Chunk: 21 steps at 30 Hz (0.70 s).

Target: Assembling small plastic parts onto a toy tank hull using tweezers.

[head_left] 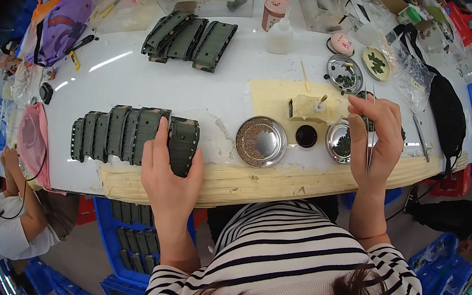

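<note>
My left hand (168,161) lies with its fingers stretched over the rightmost of several dark green curved panels (119,132), which overlap in a row. Thumb and forefinger are spread apart on that panel. My right hand (377,133) pinches a pair of thin metal tweezers (371,151), raised over a round metal dish (332,150) of small dark green pieces. Left of that dish sit a small black round pot (306,136) and a metal dish (277,157) of tiny brown pieces. Behind them is a yellow-taped block (302,110) with a stick standing in it.
More green panels (190,38) lie farther back, near a white squeeze bottle (280,39) and a pink tin (275,12). Other small dishes (345,74) stand at the right, with a second metal tool (421,136). Yellow tape (287,182) covers the table's front edge. Blue crates (111,233) stand below left.
</note>
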Each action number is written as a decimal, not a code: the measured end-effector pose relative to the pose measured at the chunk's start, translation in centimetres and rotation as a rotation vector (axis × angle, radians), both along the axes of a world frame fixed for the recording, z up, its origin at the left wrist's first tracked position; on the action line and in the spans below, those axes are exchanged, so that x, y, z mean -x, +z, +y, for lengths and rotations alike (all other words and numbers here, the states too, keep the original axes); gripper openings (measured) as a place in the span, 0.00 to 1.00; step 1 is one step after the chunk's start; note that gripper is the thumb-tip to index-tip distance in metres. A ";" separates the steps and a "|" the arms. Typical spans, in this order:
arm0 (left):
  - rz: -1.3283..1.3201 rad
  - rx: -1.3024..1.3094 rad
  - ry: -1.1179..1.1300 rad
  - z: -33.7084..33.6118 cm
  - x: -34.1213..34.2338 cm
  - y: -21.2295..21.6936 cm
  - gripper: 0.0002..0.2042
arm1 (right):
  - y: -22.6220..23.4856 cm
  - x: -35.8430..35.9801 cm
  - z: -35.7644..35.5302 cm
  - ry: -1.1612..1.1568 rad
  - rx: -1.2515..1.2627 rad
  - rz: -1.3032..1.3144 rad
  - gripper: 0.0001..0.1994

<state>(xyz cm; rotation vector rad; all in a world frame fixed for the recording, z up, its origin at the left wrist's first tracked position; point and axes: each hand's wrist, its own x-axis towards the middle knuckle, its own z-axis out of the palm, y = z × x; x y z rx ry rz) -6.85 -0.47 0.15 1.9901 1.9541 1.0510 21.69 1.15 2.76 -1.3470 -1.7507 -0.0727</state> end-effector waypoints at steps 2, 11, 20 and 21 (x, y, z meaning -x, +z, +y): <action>0.019 -0.036 0.015 -0.1 0.0 -0.5 0.26 | 0.1 0.1 -0.1 0.015 0.012 0.019 0.12; 0.044 -0.078 0.091 0.6 0.3 -1.5 0.21 | 0.3 0.1 -0.3 0.063 0.009 0.016 0.12; 0.267 -0.123 0.131 1.9 0.6 -1.2 0.16 | 0.6 -0.3 -0.6 0.115 0.023 0.030 0.16; 0.206 -0.147 0.092 2.3 0.7 -0.5 0.16 | 0.8 -0.4 -0.7 0.132 0.026 0.033 0.17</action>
